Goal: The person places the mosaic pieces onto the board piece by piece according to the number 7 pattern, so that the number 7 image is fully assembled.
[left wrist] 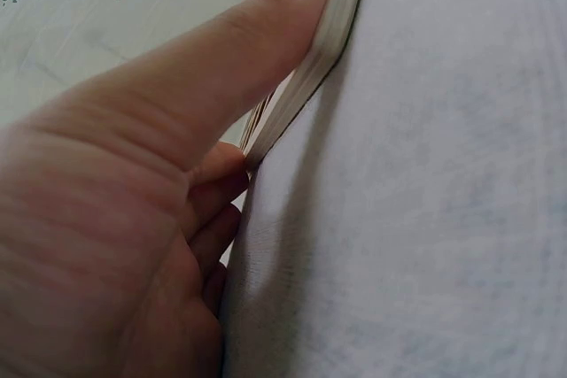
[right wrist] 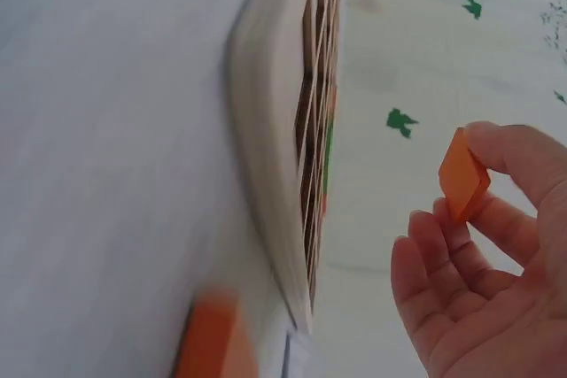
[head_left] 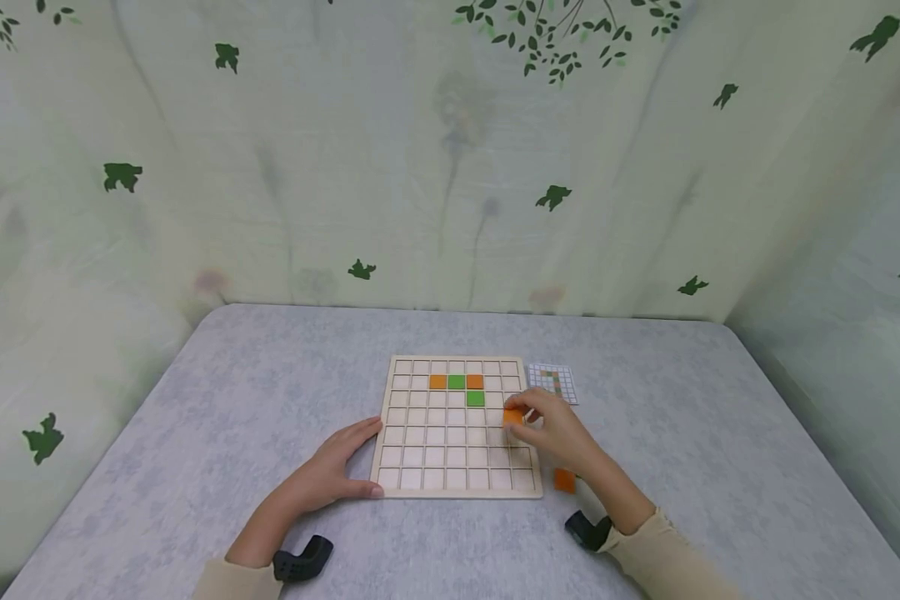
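Orange tile [head_left: 512,417] is up in the air, pinched by the right hand [head_left: 558,429] over the right side of the grid board [head_left: 435,436]; left hand [head_left: 330,471], fingers loosely extended, rests against the board's left edge.

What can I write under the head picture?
Left hand touches the wooden grid board at its edge; right hand pinches an orange square tile.

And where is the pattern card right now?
In the head view, the pattern card lies on the table by the far right corner of the board, just beyond the right hand.
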The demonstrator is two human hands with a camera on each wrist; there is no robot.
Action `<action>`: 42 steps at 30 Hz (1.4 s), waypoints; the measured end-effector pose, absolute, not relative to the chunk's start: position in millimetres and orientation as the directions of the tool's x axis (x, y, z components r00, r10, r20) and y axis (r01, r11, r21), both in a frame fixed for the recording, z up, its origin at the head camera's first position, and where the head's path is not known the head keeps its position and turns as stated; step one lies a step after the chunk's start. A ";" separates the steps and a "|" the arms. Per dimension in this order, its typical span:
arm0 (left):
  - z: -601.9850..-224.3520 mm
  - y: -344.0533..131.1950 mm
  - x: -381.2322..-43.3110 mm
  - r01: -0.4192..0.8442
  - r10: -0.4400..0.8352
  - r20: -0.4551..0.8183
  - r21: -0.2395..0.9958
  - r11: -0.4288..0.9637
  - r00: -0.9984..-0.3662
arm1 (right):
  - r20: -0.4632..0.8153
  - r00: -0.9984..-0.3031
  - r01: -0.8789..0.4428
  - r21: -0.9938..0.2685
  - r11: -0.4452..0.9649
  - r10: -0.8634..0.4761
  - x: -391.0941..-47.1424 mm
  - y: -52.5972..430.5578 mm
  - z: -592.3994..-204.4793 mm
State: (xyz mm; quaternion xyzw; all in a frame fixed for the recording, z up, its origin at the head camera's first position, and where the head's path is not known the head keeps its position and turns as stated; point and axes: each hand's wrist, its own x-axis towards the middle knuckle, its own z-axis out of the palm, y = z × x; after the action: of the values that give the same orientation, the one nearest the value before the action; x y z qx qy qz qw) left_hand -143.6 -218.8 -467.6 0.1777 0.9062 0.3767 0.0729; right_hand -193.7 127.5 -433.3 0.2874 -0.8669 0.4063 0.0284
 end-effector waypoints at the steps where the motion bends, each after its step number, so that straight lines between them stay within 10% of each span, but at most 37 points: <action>1: -468.0 -218.9 -143.7 0.272 0.381 0.005 0.708 0.652 -0.925 | 0.290 -0.829 -0.525 -0.698 0.487 -0.478 -196.9 122.6 -434.8; 42: -469.0 -219.3 -143.7 0.300 0.393 0.022 0.686 0.663 -0.919 | 0.148 -0.894 -0.379 -0.754 0.537 -0.423 -200.7 122.0 -430.5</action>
State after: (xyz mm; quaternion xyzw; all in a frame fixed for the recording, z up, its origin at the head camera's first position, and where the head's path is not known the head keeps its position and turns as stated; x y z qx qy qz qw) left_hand -143.7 -219.3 -469.0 0.1903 0.9097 0.3635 0.0638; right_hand -200.7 122.0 -430.5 0.2286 -0.8764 0.4231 -0.0260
